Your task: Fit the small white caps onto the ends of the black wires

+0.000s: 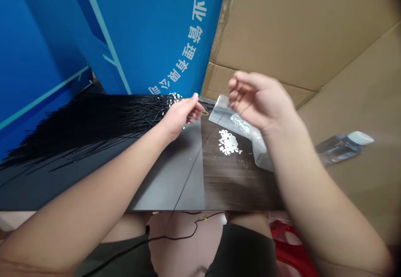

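Observation:
My left hand [183, 116] is closed, thumb on top and fingers curled, near the white-tipped ends of a bundle of thin black wires [119, 112]. What it pinches, if anything, is hidden. Raised to the right, my right hand [258, 99] has its fingers curled in, slightly blurred, and I cannot make out anything in them. A single thin black wire [189, 174] slants across the table between my hands and past its front edge; whether a hand holds its upper end I cannot tell. Below my right hand lie a heap of small white pieces [229, 142] and a clear plastic bag [224, 116].
A yellow rubber band [204, 113] lies beyond my left fingertips. At the right is a clear bottle [340, 148] with a white cap. Behind the table stand a blue printed panel [156, 30] and cardboard [275, 26]. A black cable [175, 238] hangs below the edge.

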A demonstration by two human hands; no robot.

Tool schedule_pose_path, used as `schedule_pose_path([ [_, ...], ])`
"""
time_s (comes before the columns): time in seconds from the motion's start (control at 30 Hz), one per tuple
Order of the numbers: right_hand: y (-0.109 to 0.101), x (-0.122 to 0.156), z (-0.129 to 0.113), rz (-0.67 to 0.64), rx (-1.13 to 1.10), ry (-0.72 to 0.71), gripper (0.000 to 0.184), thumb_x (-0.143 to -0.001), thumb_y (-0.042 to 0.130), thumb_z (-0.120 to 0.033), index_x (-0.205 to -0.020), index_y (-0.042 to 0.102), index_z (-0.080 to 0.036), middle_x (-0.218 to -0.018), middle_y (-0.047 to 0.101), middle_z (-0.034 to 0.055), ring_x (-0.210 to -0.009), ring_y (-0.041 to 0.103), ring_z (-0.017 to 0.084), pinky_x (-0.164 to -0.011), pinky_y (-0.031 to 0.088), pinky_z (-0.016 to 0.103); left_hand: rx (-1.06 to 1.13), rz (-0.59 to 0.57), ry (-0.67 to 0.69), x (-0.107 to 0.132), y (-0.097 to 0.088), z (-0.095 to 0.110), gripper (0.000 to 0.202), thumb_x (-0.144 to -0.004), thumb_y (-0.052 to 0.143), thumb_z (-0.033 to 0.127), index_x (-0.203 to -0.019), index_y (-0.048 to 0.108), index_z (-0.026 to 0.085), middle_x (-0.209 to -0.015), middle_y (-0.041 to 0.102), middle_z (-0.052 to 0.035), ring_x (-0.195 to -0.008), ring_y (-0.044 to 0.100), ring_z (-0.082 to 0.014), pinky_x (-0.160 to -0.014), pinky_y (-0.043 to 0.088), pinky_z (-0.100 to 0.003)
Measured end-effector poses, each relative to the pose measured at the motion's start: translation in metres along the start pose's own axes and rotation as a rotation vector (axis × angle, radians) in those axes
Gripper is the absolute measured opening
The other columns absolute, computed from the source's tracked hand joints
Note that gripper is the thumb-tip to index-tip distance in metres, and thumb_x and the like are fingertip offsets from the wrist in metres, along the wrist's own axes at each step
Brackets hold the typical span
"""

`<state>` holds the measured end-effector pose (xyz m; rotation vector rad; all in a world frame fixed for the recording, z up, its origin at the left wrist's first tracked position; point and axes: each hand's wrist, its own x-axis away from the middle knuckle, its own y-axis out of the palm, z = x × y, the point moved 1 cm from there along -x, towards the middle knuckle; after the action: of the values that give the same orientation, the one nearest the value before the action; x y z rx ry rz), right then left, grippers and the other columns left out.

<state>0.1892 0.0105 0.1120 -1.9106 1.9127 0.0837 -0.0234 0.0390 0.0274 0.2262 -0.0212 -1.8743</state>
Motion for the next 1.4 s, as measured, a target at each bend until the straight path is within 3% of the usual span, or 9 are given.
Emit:
schedule_pose_path([
  [0.1,0.024,0.010,0.047,0.057,-0.266,0.156,0.016,-0.091,0.073,-0.035,-0.091,0.070,-0.019,-0.097,0.078,0.0076,-0.073,0.066,0.015,-0.060,0.052,0.030,0.139,-0.341,-0.201,0.016,0.018,-0.001,0.050,-0.095,0.066,0.066,-0.091,0.071,0.016,-0.088,0.073,-0.0080,-0.077,0.071,-0.0166,-0.072,0.057,-0.032],
  [0.17,0.036,0.018,0.067,0.144,-0.348,0.186,0.016,-0.084,0.079,-0.032,-0.085,0.071,-0.018,-0.090,0.075,0.0047,-0.068,0.059,0.011,-0.057,0.044,0.026,0.156,-0.415,-0.240,0.023,0.025,-0.005,0.039,-0.093,0.074,0.054,-0.095,0.070,0.015,-0.089,0.073,-0.0070,-0.075,0.073,-0.0160,-0.066,0.057,-0.029],
  [0.3,0.042,0.031,0.082,0.139,-0.424,0.198,0.022,-0.077,0.088,-0.036,-0.086,0.076,-0.020,-0.091,0.075,0.0023,-0.072,0.056,0.010,-0.061,0.041,0.026,0.079,-0.378,-0.228,0.024,0.028,-0.017,0.021,-0.091,0.077,0.032,-0.089,0.067,0.014,-0.088,0.074,-0.0063,-0.067,0.071,-0.0132,-0.054,0.052,-0.023],
  [0.4,0.040,0.035,0.085,0.024,-0.489,0.264,0.031,-0.074,0.093,-0.041,-0.093,0.079,-0.021,-0.095,0.076,0.0026,-0.074,0.058,0.011,-0.065,0.045,0.028,0.018,-0.327,-0.186,0.019,0.026,-0.023,0.020,-0.092,0.075,0.031,-0.086,0.068,0.013,-0.086,0.074,-0.0064,-0.063,0.068,-0.0115,-0.052,0.052,-0.022],
  [0.53,0.040,0.037,0.089,-0.049,-0.526,0.259,0.029,-0.077,0.091,-0.045,-0.084,0.078,-0.020,-0.086,0.071,0.0016,-0.071,0.058,0.012,-0.066,0.048,0.030,-0.012,-0.311,-0.156,0.016,0.026,-0.028,0.022,-0.092,0.074,0.034,-0.086,0.070,0.014,-0.086,0.074,-0.0059,-0.062,0.068,-0.0115,-0.052,0.052,-0.023],
  [0.8,0.041,0.038,0.082,0.092,-0.525,0.217,0.028,-0.072,0.093,-0.039,-0.085,0.078,-0.020,-0.083,0.073,0.0000,-0.070,0.057,0.010,-0.066,0.045,0.027,-0.065,-0.316,-0.144,0.018,0.027,-0.032,0.028,-0.091,0.077,0.042,-0.087,0.071,0.015,-0.087,0.075,-0.0057,-0.066,0.068,-0.0121,-0.057,0.053,-0.025],
  [1.03,0.043,0.038,0.083,0.182,-0.417,0.089,0.016,-0.081,0.087,-0.035,-0.085,0.079,-0.021,-0.079,0.073,-0.0004,-0.068,0.059,0.011,-0.068,0.048,0.029,-0.111,-0.292,-0.141,0.019,0.028,-0.031,0.024,-0.089,0.076,0.039,-0.086,0.072,0.015,-0.086,0.076,-0.0058,-0.065,0.066,-0.0119,-0.061,0.051,-0.026],
  [1.4,0.040,0.037,0.088,0.222,-0.289,0.024,0.016,-0.084,0.083,-0.037,-0.088,0.081,-0.022,-0.082,0.075,0.0005,-0.074,0.063,0.014,-0.076,0.055,0.033,-0.099,-0.282,-0.149,0.019,0.029,-0.032,0.022,-0.088,0.078,0.037,-0.084,0.072,0.016,-0.085,0.076,-0.0056,-0.064,0.065,-0.0114,-0.062,0.050,-0.027],
])
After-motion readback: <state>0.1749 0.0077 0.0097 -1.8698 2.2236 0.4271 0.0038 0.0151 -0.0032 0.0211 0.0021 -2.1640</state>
